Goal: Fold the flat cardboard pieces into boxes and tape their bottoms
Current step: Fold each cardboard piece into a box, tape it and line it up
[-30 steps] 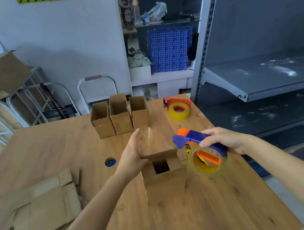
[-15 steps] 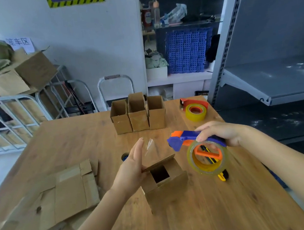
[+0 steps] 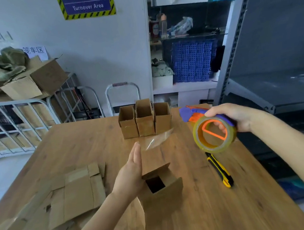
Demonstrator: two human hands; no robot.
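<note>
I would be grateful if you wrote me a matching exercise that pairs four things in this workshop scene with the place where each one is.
Things
1. tape dispenser
2. utility knife
3. flat cardboard pieces
4. three folded boxes

Places
A. standing in a row at the far edge of the table
B. lying on the table's left side
C. held in the right hand, above the table
D. lying on the table, right of the nearest box

Pairs: 1-C, 2-D, 3-B, 4-A
</note>
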